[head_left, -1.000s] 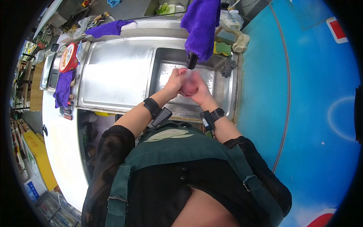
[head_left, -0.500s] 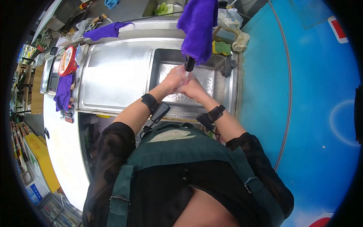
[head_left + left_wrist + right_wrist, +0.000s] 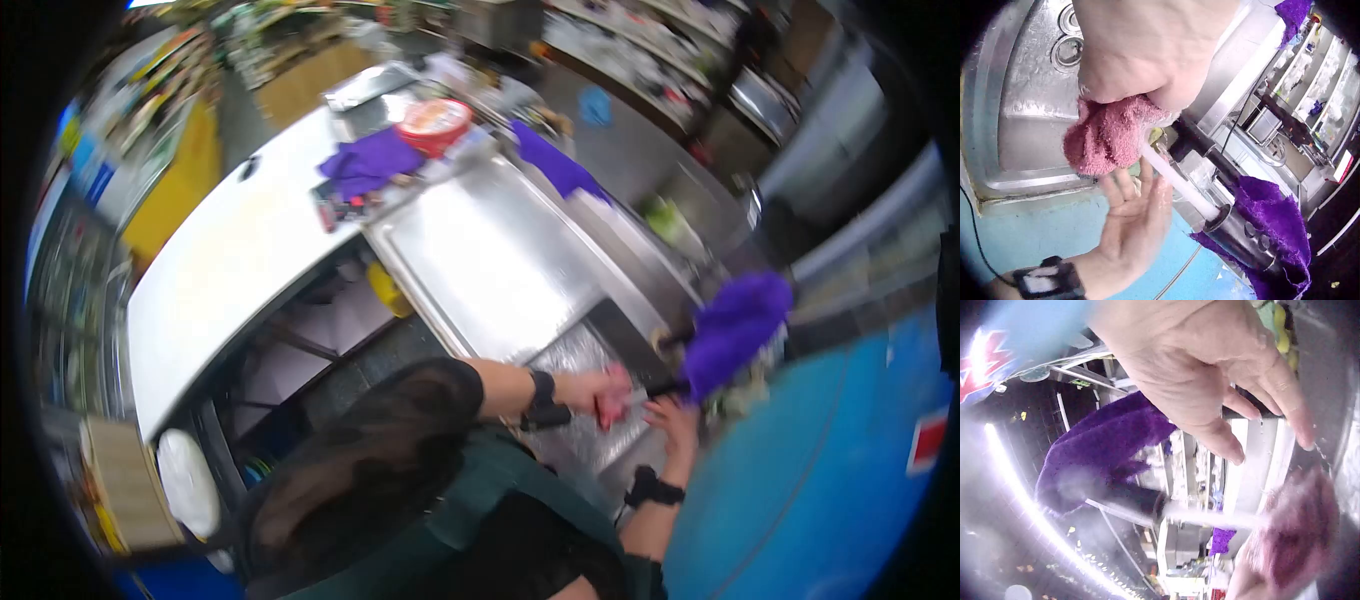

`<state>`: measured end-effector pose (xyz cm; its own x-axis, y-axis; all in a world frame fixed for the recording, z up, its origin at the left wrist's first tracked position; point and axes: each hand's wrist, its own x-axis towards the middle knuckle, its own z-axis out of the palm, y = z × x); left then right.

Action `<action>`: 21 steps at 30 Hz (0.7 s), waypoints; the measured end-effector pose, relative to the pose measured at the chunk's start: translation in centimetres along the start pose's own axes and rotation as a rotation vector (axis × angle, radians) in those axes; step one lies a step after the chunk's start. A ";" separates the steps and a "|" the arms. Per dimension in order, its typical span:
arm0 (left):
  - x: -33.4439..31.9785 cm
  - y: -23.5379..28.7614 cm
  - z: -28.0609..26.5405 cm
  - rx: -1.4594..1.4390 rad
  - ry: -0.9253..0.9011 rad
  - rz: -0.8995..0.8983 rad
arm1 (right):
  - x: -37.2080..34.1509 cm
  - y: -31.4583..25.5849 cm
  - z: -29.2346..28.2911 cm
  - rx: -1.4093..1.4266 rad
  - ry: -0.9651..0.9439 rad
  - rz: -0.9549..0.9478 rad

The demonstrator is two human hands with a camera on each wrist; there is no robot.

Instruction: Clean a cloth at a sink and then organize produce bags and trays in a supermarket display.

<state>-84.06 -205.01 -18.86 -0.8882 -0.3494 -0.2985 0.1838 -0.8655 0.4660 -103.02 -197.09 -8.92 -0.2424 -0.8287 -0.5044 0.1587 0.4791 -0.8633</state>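
A wet pink terry cloth [image 3: 1110,134] is bunched in my left hand [image 3: 588,390], whose fingers grip it over the sink basin [image 3: 565,350]. Water streams onto the cloth from a black faucet [image 3: 1241,234], which has a purple cloth [image 3: 1279,215] draped over it. My right hand [image 3: 677,425] is apart from the pink cloth, just beyond the stream. In the right wrist view its fingers [image 3: 1288,400] are spread and fairly straight, with drops falling from the tips and nothing held.
Left of the basin lies a steel drainboard [image 3: 480,260]. At its far end are a red round tub [image 3: 435,127] and another purple cloth [image 3: 370,165] on the white counter [image 3: 240,270]. A blue panel [image 3: 830,460] borders the sink on the right.
The head view has swung left. Both hands were together at the pink cloth under the faucet; now the right hand has come away with spread fingers, and the left alone holds the cloth.
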 end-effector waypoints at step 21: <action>1.0 1.3 1.9 0.049 0.024 0.031 | 10.1 -2.9 -5.7 -0.392 0.296 -0.707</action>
<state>-85.55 -205.84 -16.95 -0.8718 -0.3852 -0.3027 0.1899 -0.8353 0.5159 -111.36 -205.23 -11.56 -0.4082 -0.8867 0.2174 -0.4524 -0.0103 -0.8918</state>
